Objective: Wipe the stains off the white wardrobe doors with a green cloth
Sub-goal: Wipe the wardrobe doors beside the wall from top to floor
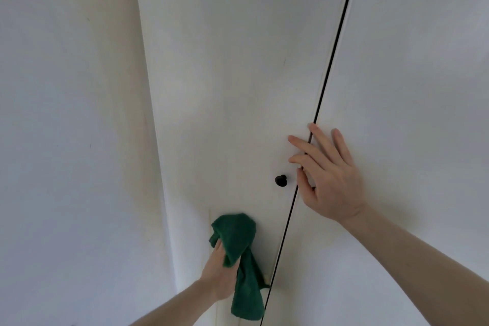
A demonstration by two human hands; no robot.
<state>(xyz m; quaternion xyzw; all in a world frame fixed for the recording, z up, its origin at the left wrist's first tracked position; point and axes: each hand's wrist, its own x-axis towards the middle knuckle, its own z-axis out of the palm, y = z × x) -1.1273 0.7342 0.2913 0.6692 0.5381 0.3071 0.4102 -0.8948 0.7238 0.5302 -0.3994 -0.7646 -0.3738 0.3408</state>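
The left hand [221,271] had its fingers closed around a bunched green cloth [242,259], pressing it against the left white wardrobe door [232,74] below a small dark knob [281,180]. One end of the cloth hung down. The right hand [326,180] lay flat, fingers spread wide, across the dark gap between that door and the right door [412,74]. A plain wall [71,114] stood to the left.

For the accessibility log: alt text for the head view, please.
A left hand presses a green cloth against a white wardrobe door, below its dark knob. The right hand rests flat, fingers spread, across the dark gap between two doors.
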